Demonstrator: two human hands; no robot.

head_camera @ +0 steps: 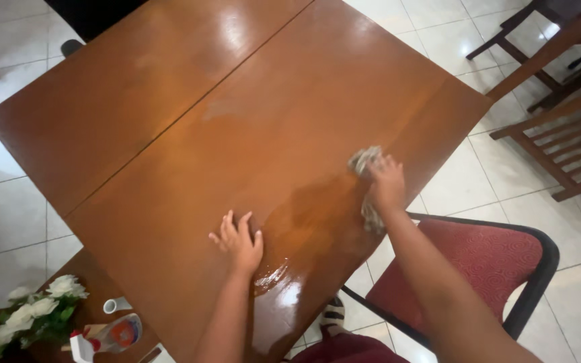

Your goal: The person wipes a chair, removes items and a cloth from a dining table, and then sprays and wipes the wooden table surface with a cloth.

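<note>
- My right hand [386,183] is right of the frame's centre, fingers closed down on a crumpled grey cloth [364,161] and pressing it against the tabletop [169,107].
- The cloth shows above my fingers and again below my palm, near the tabletop's right edge.
- My left hand [239,240] lies flat on the wood just below centre, fingers spread apart, holding nothing.
- A wet, glossy patch [284,279] shines between my two hands and down toward the near edge, lower centre.
- The tabletop is brown wood and fills most of the frame, with a seam running diagonally from the top centre to the left.
- A red padded chair [485,262] with a black frame stands at lower right, just beside the tabletop.
- Slatted wooden chairs [559,141] stand on the white tiled floor [452,40] at upper right.
- At lower left, white flowers [38,309] sit next to a spray bottle [105,336] lying on its side and a small white cup [112,306].
</note>
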